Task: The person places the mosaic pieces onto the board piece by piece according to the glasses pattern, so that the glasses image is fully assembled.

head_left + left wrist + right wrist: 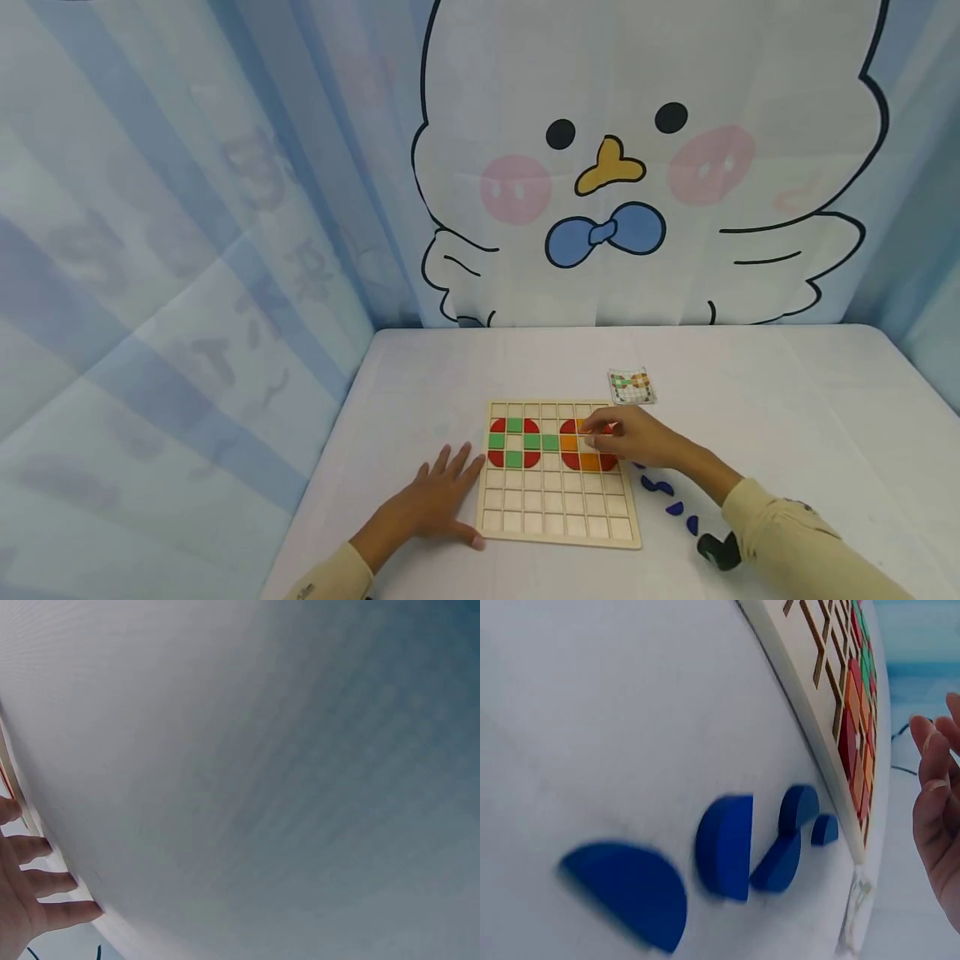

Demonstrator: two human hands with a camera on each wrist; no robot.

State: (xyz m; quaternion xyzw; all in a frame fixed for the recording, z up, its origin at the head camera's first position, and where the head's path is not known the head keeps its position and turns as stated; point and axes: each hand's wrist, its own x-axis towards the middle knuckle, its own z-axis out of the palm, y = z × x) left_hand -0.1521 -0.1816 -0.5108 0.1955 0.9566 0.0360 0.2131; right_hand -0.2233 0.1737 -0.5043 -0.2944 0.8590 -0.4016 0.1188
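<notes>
A wooden grid board point(558, 504) lies on the table, with green square tiles point(513, 459) and red rounded tiles point(497, 459) in its left pattern. Orange square tiles point(589, 462) and more red tiles form the right pattern. My right hand point(637, 435) is over this right pattern, its thumb and forefinger bent close above the tiles. In the right wrist view, no piece shows between the loosely curled fingers point(934, 761). My left hand point(438, 500) lies spread on the table at the board's left edge, its thumb pointing toward the lower frame.
Several blue half-round pieces point(727, 847) lie on the table right of the board. Behind the board's far right corner is a small pattern card point(632, 387). A dark object point(718, 551) sits beside the right sleeve. A printed curtain point(600, 292) hangs behind the table.
</notes>
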